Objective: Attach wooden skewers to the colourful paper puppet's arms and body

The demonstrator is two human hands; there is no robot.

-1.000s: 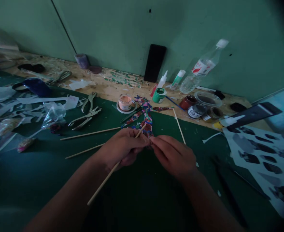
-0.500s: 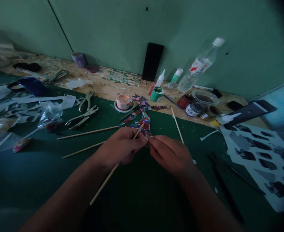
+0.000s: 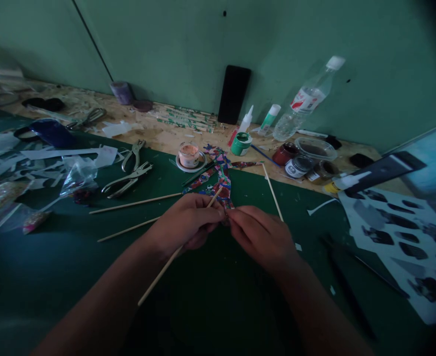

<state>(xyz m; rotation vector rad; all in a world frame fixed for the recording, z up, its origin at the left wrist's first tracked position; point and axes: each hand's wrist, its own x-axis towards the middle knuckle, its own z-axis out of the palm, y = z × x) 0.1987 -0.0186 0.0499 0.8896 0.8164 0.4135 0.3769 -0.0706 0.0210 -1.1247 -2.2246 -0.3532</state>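
My left hand (image 3: 188, 222) is closed around a thin wooden stick (image 3: 158, 279), which slants from lower left up past the thumb. Its thumb and fingertips meet those of my right hand (image 3: 264, 235), closed in a pinch. Both pinch at the lower end of a multicoloured painted cut-out figure (image 3: 224, 178) with limb-like pieces; the exact spot between the fingertips is mostly hidden. Two more sticks, an upper stick (image 3: 136, 203) and a lower stick (image 3: 129, 229), lie left of the figure. Another stick (image 3: 273, 192) touches its right limb.
Pliers-like hole punches (image 3: 131, 178) lie left on the green mat (image 3: 69, 277), near paper scraps and small plastic bags (image 3: 79, 173). Behind stand a pink paint jar (image 3: 189, 155), a green paint jar (image 3: 241, 144), a phone (image 3: 234, 94) and a plastic bottle (image 3: 305, 104). Printed sheets (image 3: 399, 237) lie right.
The stick in my left hand has tilted slightly, its lower end a little higher. Both hands stay together at the figure's lower end, with small finger shifts.
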